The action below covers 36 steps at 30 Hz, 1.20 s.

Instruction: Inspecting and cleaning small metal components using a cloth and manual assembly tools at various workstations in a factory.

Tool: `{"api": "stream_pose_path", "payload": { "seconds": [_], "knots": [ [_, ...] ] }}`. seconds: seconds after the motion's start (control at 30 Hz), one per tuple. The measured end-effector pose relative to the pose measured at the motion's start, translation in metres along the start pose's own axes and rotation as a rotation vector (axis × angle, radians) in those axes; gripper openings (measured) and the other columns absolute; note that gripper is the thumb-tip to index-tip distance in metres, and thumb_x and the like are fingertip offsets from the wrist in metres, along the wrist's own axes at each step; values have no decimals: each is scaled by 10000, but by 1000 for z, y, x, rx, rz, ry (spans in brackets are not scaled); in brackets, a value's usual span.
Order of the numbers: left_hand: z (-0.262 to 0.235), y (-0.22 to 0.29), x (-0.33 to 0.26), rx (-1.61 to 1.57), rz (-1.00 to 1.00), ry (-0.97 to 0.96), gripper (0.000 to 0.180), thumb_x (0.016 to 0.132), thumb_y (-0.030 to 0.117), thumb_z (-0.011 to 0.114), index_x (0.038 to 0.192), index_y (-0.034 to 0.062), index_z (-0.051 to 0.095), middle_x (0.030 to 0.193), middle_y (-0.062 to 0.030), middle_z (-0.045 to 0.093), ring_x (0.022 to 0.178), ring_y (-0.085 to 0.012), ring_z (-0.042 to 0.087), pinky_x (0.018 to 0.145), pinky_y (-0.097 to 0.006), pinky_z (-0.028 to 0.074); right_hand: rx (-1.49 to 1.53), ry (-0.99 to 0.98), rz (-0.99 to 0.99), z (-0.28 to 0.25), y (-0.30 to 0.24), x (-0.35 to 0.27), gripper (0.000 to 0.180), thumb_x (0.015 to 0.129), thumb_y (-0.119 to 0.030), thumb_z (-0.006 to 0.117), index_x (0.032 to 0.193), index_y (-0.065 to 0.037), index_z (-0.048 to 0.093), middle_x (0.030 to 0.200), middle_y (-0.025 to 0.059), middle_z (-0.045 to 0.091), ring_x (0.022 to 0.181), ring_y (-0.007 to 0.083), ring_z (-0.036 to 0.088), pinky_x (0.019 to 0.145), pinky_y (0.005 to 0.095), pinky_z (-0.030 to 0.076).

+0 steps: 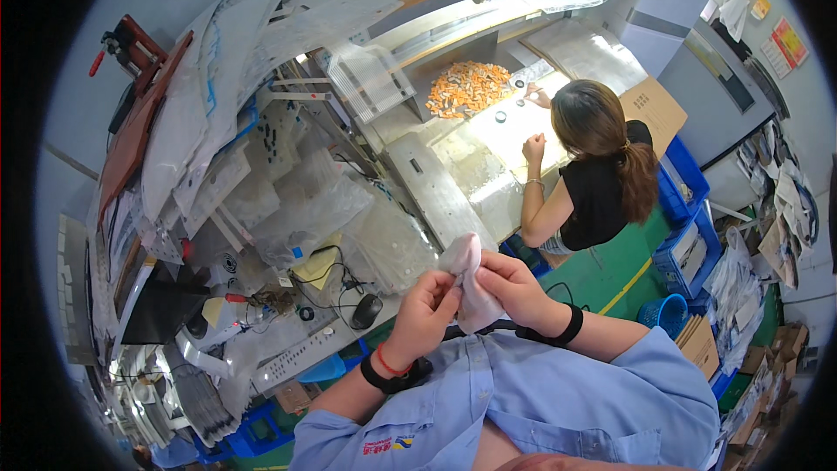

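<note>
In front of my chest I hold a small, pale pinkish-white cloth (477,296), bunched and folded so that its full shape does not show. My left hand (423,312) pinches its left side with thumb and fingers. From the other side, my right hand (521,290) grips it with the thumb on top. Both hands are raised over the gap beside the workbench, touching nothing else. A dark band and a red cord circle my left wrist; my right wrist has a dark band.
At a bright worktable (488,153), a person (602,170) in black bends over small round parts. Orange and white pieces (469,89) lie heaped behind. To my left, plastic sheets (384,240), cables and a black mouse (366,311) crowd the bench. Blue crates (689,253) stand at right.
</note>
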<state>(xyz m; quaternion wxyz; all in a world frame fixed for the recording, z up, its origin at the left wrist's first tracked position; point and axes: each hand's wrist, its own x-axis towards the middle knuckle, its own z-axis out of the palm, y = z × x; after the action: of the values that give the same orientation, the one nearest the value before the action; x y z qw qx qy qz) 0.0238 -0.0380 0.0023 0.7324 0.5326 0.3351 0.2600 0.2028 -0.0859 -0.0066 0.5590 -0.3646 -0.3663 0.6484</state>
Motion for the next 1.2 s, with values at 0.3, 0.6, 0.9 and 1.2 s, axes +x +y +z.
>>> {"api": "stream_pose_path", "payload": {
  "seconds": [0.3,0.6,0.9,1.2],
  "knots": [
    [-1,-6,0,113,2,8,111,934,62,525,1016,-12,540,853,-33,602,772,-56,563,665,-219,462,-403,67,-70,-2,-1,1,180,918,-188,592,942,-9,586,779,8,602,693,58,567,602,225,454],
    [-1,-16,0,256,86,49,131,910,65,563,1004,-26,563,839,-88,635,762,-87,592,669,-248,482,-618,73,-133,1,-10,5,132,918,-124,549,881,0,528,760,67,517,639,122,516,568,274,416],
    [4,1,2,487,137,53,185,938,126,498,1023,-23,566,820,-167,629,695,-212,620,623,-327,465,-752,170,-348,10,0,10,74,920,-82,521,902,-11,510,760,87,496,654,169,489,602,286,408],
    [10,4,13,592,218,144,172,929,136,498,1004,-7,558,761,-194,601,664,-344,605,581,-383,452,-755,258,-334,12,12,22,99,913,-41,485,1001,2,498,775,152,505,675,260,521,628,331,427]
  ]
}}
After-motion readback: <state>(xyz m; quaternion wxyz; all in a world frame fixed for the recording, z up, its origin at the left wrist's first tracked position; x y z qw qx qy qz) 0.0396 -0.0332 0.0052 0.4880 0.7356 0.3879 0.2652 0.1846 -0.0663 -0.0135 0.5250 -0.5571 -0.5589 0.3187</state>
